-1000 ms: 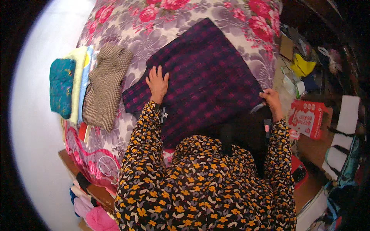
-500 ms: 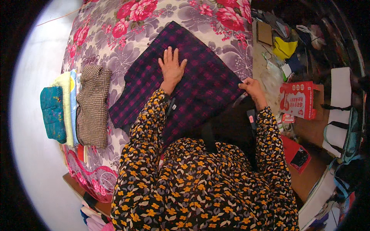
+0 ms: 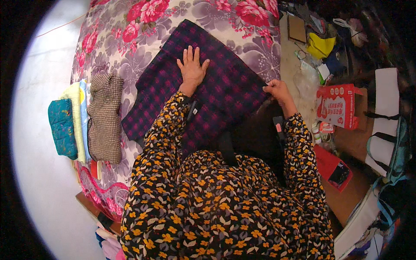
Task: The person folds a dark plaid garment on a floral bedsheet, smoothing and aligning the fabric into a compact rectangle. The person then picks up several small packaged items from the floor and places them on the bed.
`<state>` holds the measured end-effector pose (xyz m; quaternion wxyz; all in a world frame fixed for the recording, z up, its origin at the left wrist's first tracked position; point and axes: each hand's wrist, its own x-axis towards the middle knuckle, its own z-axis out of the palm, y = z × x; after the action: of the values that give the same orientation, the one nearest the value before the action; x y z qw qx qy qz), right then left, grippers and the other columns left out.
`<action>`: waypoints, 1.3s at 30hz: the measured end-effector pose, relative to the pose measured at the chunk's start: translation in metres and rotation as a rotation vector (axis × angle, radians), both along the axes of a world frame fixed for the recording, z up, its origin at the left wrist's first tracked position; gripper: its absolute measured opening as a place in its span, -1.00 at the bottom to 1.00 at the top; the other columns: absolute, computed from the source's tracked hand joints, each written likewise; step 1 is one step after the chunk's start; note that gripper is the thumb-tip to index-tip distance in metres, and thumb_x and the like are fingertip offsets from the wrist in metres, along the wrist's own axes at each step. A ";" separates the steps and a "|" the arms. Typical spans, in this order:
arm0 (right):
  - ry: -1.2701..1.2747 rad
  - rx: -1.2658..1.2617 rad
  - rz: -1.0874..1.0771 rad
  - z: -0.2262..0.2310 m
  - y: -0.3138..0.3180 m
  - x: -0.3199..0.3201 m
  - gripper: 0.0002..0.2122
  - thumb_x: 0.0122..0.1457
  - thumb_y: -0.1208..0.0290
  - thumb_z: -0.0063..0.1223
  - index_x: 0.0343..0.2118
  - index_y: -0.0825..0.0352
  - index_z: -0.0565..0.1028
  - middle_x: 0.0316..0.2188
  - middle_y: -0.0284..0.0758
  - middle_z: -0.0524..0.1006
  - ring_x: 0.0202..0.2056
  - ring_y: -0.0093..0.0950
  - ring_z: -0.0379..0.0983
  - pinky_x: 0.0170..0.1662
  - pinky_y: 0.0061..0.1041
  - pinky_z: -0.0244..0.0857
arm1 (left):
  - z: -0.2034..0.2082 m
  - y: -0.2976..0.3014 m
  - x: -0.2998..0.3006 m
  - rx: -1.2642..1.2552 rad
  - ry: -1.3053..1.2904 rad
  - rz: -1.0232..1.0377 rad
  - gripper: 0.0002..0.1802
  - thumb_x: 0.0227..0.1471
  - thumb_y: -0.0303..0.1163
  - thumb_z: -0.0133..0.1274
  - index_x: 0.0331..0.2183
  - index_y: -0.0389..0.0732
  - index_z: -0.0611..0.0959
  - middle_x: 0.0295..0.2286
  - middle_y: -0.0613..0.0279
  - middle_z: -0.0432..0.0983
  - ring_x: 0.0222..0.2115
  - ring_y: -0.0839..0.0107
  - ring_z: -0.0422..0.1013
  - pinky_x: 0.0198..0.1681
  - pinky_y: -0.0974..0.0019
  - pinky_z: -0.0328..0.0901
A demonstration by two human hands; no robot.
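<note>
- Floral-printed bed [image 3: 255, 60] carries a navy-and-magenta checked cloth garment [image 3: 229, 82];
- left hand [image 3: 193, 74] lies flat on it, fingers apart; right hand [image 3: 279, 92] has fingers pinched on its right corner;
- tugging there could skew or crease it;
- long axis seemingly runs near-left to far-right, straight edge facing far-right.

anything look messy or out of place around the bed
Yes: right of the bed, a yellow item, a red-and-white box and other odds and ends lie jumbled, unlike the folded clothes lined up on the left. The plaid cloth lies slanted under the left hand, but I see no damage or spill.
</note>
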<state>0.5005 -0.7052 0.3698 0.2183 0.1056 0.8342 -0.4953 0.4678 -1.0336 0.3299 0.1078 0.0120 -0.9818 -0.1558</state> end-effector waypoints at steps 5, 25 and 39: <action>-0.011 -0.002 0.026 -0.002 -0.001 -0.001 -0.82 -0.21 0.40 0.20 -0.58 0.38 0.48 -0.67 -0.43 0.41 -0.59 -0.59 0.29 -0.51 -0.56 0.17 | 0.001 0.025 0.020 -0.024 -0.012 -0.074 -0.35 0.05 0.05 -0.19 0.11 -0.06 0.20 0.15 0.12 -0.05 0.17 0.12 -0.15 0.10 -0.21 -0.20; 0.023 -0.122 0.026 -0.001 -0.005 -0.010 -0.83 -0.16 0.41 0.22 -0.67 0.31 0.42 -0.76 -0.49 0.31 -0.70 -0.65 0.25 -0.61 -0.60 0.13 | -0.017 -0.197 0.349 0.411 -0.542 0.808 -0.38 -0.09 0.09 0.01 -0.29 -0.36 0.53 -0.32 -0.08 0.46 -0.27 0.04 0.36 -0.17 0.13 0.21; 0.005 -0.143 0.014 0.002 -0.002 -0.013 -0.81 -0.04 0.32 0.18 -0.61 0.23 0.38 -0.70 -0.51 0.34 -0.75 -0.66 0.25 -0.68 -0.69 0.15 | 0.009 -0.198 0.383 1.019 -0.742 0.699 -0.64 -0.21 -0.25 0.26 -0.40 -0.30 0.57 -0.50 0.35 0.46 -0.51 0.56 0.34 -0.42 0.48 0.22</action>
<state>0.4877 -0.7077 0.3717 0.2268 0.0826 0.7980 -0.5522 0.8509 -1.2317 0.3391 -0.2081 0.4262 -0.6980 -0.5365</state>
